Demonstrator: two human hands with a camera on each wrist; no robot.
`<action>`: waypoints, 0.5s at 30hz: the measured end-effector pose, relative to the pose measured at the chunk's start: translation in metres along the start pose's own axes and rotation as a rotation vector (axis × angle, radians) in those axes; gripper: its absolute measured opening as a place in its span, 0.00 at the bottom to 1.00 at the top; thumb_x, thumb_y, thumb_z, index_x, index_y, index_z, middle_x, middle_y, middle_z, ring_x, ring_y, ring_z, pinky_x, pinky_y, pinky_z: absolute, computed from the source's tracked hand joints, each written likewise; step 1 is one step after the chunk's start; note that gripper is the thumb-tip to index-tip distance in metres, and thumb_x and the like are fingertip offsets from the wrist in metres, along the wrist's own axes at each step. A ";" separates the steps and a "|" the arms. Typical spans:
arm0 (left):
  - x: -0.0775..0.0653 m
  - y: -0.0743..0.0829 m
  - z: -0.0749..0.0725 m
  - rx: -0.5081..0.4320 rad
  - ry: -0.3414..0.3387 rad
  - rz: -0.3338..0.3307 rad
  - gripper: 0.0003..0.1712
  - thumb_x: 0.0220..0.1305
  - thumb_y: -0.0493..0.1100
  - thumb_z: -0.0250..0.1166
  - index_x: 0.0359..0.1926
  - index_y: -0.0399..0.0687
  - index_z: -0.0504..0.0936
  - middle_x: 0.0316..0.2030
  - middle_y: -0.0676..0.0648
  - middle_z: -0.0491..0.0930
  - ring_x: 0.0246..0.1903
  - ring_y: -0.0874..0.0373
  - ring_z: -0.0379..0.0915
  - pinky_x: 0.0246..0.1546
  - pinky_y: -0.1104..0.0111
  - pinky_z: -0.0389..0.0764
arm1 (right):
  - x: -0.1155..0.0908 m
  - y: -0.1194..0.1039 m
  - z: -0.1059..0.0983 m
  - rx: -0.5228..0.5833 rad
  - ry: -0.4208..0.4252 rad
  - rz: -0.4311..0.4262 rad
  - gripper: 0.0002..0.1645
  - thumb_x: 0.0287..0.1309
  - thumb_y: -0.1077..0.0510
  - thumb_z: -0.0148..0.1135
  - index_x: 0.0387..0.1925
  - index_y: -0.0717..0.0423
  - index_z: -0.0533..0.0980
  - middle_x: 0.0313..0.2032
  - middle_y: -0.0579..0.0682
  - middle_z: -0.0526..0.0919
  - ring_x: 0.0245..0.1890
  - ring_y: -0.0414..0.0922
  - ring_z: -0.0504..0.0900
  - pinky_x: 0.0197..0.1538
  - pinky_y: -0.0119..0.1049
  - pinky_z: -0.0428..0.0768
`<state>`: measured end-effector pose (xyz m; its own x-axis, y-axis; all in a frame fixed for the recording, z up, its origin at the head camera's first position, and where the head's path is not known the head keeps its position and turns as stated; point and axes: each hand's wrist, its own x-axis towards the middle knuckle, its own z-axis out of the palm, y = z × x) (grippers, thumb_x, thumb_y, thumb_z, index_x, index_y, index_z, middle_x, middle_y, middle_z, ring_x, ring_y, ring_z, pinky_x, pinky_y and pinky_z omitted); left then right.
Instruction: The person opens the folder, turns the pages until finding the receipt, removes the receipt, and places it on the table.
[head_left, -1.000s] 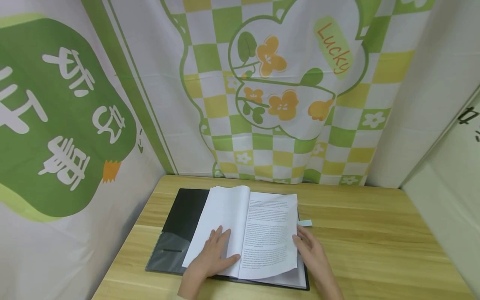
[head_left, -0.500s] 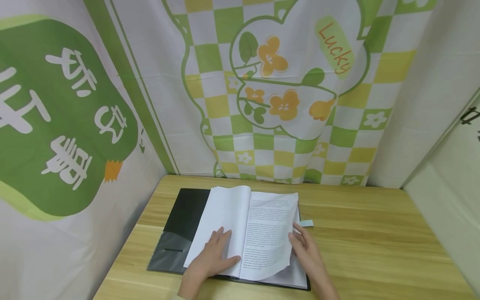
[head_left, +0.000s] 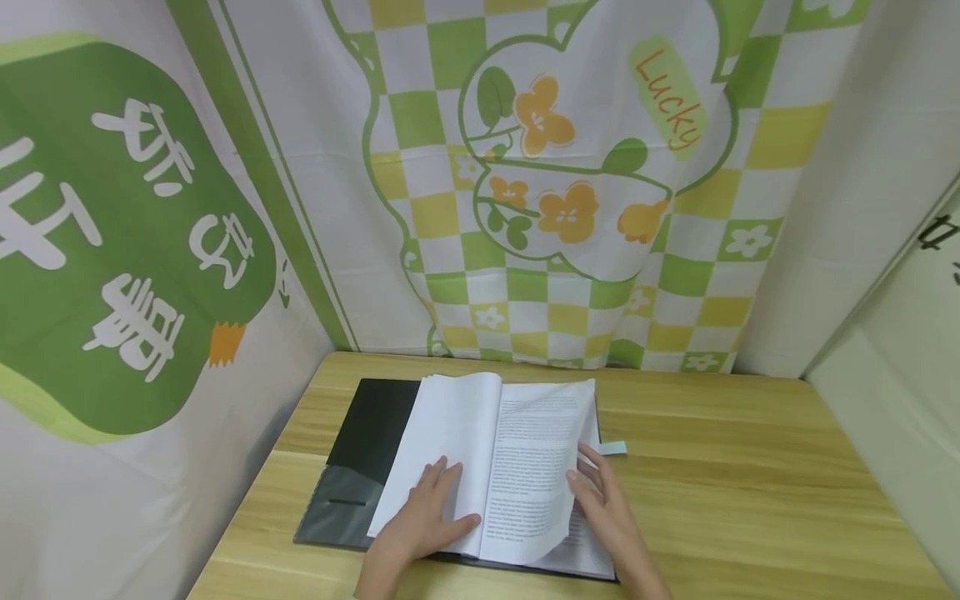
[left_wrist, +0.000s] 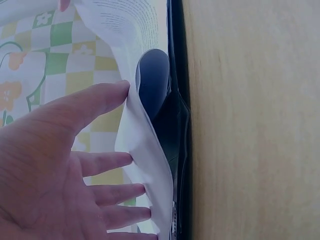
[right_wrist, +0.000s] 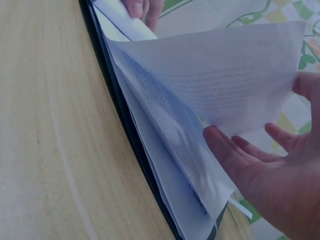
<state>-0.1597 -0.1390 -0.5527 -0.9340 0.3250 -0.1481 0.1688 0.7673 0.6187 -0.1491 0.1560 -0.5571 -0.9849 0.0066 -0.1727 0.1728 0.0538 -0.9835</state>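
A black folder (head_left: pixel 375 421) lies spread on the table, holding a stack of printed sheets. Its left-hand pages (head_left: pixel 435 425) are blank on top and curve up near the spine. On these pages rests my left hand (head_left: pixel 423 517), fingers straight and spread, thumb beside the spine; the left wrist view has its fingertips touching the paper. My right hand (head_left: pixel 611 504) pinches the right edge of a printed page (head_left: pixel 528 467), which is bent up off the sheets beneath. In the right wrist view this lifted page (right_wrist: pixel 225 80) stands curled, with text showing through it.
The wooden table (head_left: pixel 735 483) extends to the right of the folder. A pale blue tab (head_left: pixel 612 448) sticks out past the folder's right edge. Behind the table hangs a green and yellow checked cloth (head_left: pixel 562 317); another printed cloth (head_left: pixel 247 400) hangs at the left.
My right hand has moved a little left, bringing the page's edge with it, so the page bends up more and uncovers more of the sheet below. My left hand stays in place.
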 end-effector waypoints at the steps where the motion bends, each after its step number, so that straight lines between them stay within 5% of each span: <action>1: 0.000 0.000 0.000 -0.002 0.003 0.002 0.50 0.67 0.60 0.70 0.77 0.35 0.64 0.79 0.28 0.55 0.77 0.23 0.46 0.70 0.28 0.56 | 0.000 0.000 0.001 0.006 -0.009 -0.016 0.38 0.80 0.49 0.56 0.82 0.50 0.55 0.78 0.72 0.58 0.75 0.70 0.64 0.72 0.62 0.69; 9: 0.000 -0.003 0.003 0.002 0.020 0.017 0.48 0.68 0.59 0.71 0.77 0.37 0.64 0.79 0.28 0.55 0.77 0.23 0.48 0.70 0.28 0.57 | 0.001 0.006 0.006 0.076 -0.097 -0.203 0.31 0.86 0.53 0.43 0.81 0.60 0.56 0.77 0.72 0.59 0.68 0.73 0.72 0.63 0.55 0.81; 15: -0.001 -0.003 0.003 0.001 0.025 0.019 0.49 0.68 0.60 0.71 0.77 0.37 0.64 0.79 0.29 0.56 0.77 0.23 0.48 0.70 0.28 0.58 | 0.003 0.010 0.012 0.000 -0.079 -0.192 0.34 0.81 0.53 0.53 0.81 0.55 0.58 0.78 0.70 0.59 0.68 0.71 0.72 0.62 0.55 0.82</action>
<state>-0.1579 -0.1400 -0.5566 -0.9382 0.3258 -0.1172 0.1869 0.7616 0.6206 -0.1501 0.1445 -0.5678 -0.9965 -0.0825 0.0143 -0.0182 0.0460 -0.9988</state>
